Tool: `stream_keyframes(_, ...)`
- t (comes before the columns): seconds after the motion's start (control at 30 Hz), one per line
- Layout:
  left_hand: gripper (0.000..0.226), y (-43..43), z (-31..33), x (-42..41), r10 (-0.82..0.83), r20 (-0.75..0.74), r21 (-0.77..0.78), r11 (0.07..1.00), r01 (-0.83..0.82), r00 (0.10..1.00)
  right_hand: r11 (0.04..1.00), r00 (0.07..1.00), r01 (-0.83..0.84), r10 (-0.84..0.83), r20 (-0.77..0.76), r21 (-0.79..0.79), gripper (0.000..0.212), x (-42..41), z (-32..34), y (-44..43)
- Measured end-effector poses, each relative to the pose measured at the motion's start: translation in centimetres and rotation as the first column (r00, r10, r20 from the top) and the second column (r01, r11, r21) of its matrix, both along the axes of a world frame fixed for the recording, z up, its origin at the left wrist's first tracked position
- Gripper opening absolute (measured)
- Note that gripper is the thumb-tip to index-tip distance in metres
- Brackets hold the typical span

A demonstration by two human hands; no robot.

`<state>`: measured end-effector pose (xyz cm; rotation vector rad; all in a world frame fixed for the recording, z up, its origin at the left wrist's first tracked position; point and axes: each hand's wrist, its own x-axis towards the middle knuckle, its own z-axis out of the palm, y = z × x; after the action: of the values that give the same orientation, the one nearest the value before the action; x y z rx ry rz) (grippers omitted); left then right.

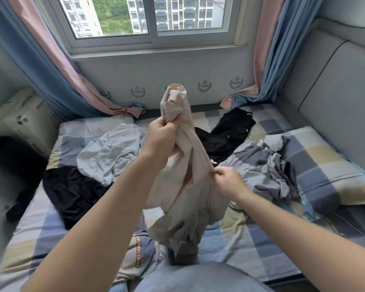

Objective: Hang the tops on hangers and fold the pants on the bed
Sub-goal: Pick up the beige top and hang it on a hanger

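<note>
While the beige garment [190,186] is held up over the bed [251,245] at the centre of the frame, the step in hand is judged to be the opening-out and identifying of a single item.

The left hand [163,135] is closed in a fist round a bunched upper part of the cloth. The right hand [226,178] pinches a side edge of it, lower and to the right, between thumb and fingertips. The garment hangs crumpled between the two grips, and its lower end trails toward the bottom centre of the frame. Whether it is a top or a pair of pants cannot be determined from its present shape.

Four other items are recorded on the bed, all crumpled and none folded:
- a pale blue garment [110,152] left of centre;
- a black garment [72,192] below and left of it;
- a second black garment [232,129] above and right of centre;
- a grey-blue garment [268,167] at the right, lying against a checked pillow [329,165].

No hanger is seen anywhere in the frame.

The task is assessed as being at an early stage. For the next move, the cloth must be shaken or spread until a collar or a waistband is found. If a top is revealed, a hanger will have to be fetched from out of view. If pants are revealed, the legs must be laid together on the sheet and folded there.
</note>
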<state>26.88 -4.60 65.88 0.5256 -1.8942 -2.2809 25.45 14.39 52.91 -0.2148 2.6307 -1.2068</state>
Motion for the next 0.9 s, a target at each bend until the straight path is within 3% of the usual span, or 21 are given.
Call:
stream_keyframes(0.1,0.014,-1.9,-0.9,-0.1,0.085,0.003,-0.114,0.990,-0.084,0.996,0.996,0.987,0.086,-0.082,-0.140,0.017,0.021,-1.8,2.0,1.6)
stream_keyframes(0.2,0.022,-3.6,-2.8,-0.2,0.180,0.046,-0.308,0.938,-0.157,0.983,0.992,0.962,0.101,-0.115,-0.248,-0.070,0.023,-3.7,4.9,2.5)
stream_keyframes(0.3,0.046,-3.9,-4.8,0.3,0.176,0.114,-0.434,0.894,-0.110,0.978,0.989,0.960,0.051,-0.086,-0.265,-0.138,0.027,-4.8,7.4,2.5)
stream_keyframes(0.37,0.050,-2.9,-5.6,0.9,0.108,0.094,-0.504,0.863,-0.046,0.990,0.988,0.971,0.000,-0.038,-0.237,-0.157,0.029,-4.9,8.9,2.0)
stream_keyframes(0.47,0.033,-0.4,-6.3,1.9,-0.190,0.126,-0.551,0.803,0.227,0.974,0.965,0.989,-0.027,-0.013,-0.149,-0.263,0.028,-4.6,10.9,0.9)
stream_keyframes(0.53,0.046,1.6,-6.6,2.5,-0.417,0.280,-0.536,0.680,0.501,0.865,0.934,0.999,-0.002,-0.016,-0.049,-0.357,0.027,-4.4,12.0,0.2)
stream_keyframes(0.6,0.069,3.5,-7.3,2.8,-0.487,0.392,-0.506,0.595,0.624,0.781,0.899,0.999,0.030,-0.014,0.041,-0.438,0.023,-4.1,13.0,-0.5)
stream_keyframes(0.73,0.088,6.2,-8.9,2.9,-0.330,0.391,-0.553,0.662,0.505,0.860,0.812,0.990,0.071,0.016,0.143,-0.579,0.017,-3.5,14.4,-1.2)
stream_keyframes(0.83,0.109,7.0,-9.4,2.5,-0.180,0.248,-0.548,0.784,0.291,0.952,0.762,0.980,0.104,0.030,0.195,-0.640,0.017,-3.4,14.9,-0.9)
stream_keyframes(0.9,0.104,6.8,-9.6,2.2,-0.132,0.169,-0.571,0.795,0.206,0.977,0.753,0.976,0.112,0.039,0.213,-0.649,0.017,-3.4,15.1,-0.6)
